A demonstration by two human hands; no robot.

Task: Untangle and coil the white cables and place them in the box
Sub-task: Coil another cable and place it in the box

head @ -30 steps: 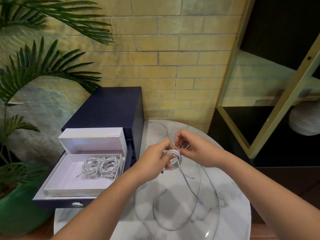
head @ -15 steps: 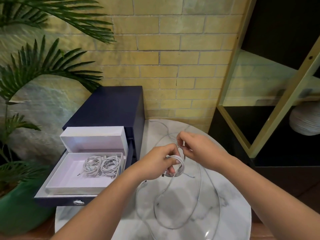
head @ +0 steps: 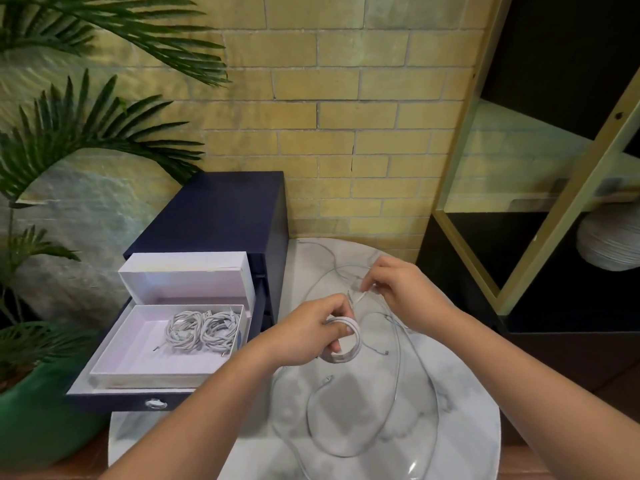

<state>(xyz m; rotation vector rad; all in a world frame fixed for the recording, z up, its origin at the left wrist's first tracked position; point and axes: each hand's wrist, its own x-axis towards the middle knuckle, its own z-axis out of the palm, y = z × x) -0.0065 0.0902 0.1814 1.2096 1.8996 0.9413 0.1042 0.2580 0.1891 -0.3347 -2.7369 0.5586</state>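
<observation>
My left hand (head: 310, 336) is curled round a small coil of white cable (head: 346, 357), thumb on top and fingers through the ring, holding it just above the round marble table (head: 478, 403). My right hand (head: 401, 292), a little beyond it and to its right, pinches the free tail of that same cable between thumb and fingertips; the short stretch between the two hands runs nearly straight.

Below both hands, loose white cables (head: 347, 455) lie in wide overlapping loops on the marble, with a few plug ends showing near my left hand's knuckles and under my right wrist.

To the left of my left hand, the white box (head: 138, 355) sits open in the pulled-out drawer (head: 114, 398) of a navy cabinet (head: 221, 209), its lid (head: 187, 278) propped up behind. Two coiled cable bundles (head: 202, 329) lie side by side, touching, in the box's corner nearest my hands.
</observation>
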